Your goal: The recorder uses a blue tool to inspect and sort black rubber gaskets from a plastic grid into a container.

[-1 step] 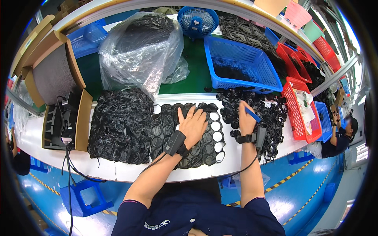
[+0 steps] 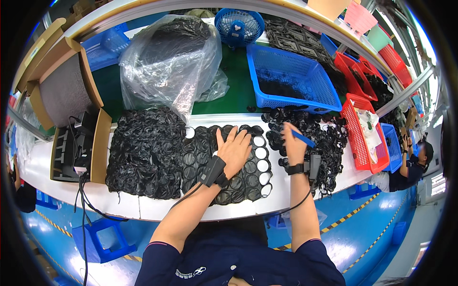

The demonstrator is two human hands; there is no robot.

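My left hand [image 2: 234,151] lies flat, fingers spread, on a sheet of joined black rings [image 2: 240,188]. Most circles in the sheet are filled with black; a column of round openings [image 2: 263,165] along its right side shows white. Just right of the sheet, my right hand [image 2: 295,147] is closed around a slim blue tool [image 2: 304,138] whose working end I cannot make out. Under and beyond that hand spreads a heap of loose black round pieces [image 2: 331,155]. To the left lies a thick stack of similar black sheets [image 2: 145,152].
A blue basket [image 2: 298,102] with black pieces stands behind the heap, a red basket [image 2: 355,128] to its right. Behind the stack sits a large clear plastic bag [image 2: 162,66]. A cardboard box [image 2: 99,148] with cabled devices is at left. Beyond is a blue fan [image 2: 238,26].
My right hand has shifted slightly left toward the sheet with the blue tool in it. The left hand stays almost where it was.
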